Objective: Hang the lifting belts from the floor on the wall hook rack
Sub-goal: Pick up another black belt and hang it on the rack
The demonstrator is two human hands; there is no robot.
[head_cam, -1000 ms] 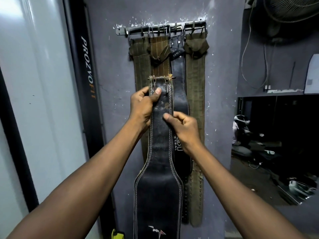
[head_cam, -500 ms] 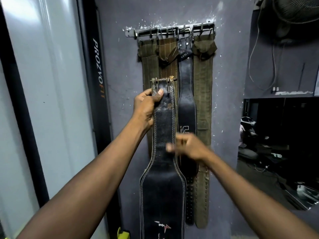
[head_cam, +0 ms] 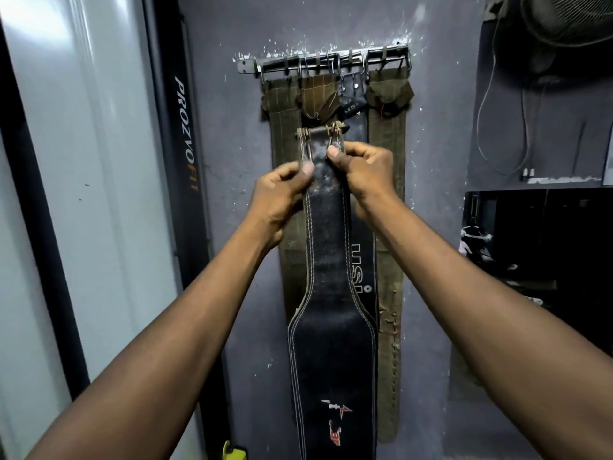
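A black leather lifting belt with white stitching hangs upright in front of the wall, its metal buckle at the top, well below the hook rack. My left hand pinches its left edge just under the buckle. My right hand grips the right edge, thumb at the buckle prong. On the rack hang olive canvas belts and a black belt marked USI, partly hidden behind the held one.
The grey wall has a black upright marked PROZVOFIT and a pale panel to the left. A fan and loose cables are at the upper right. A dark opening with clutter lies to the right.
My right hand has come back up from lower on the belt and taken hold beside the buckle. My left hand has slipped slightly lower on the left edge. The buckle stays below the rack.
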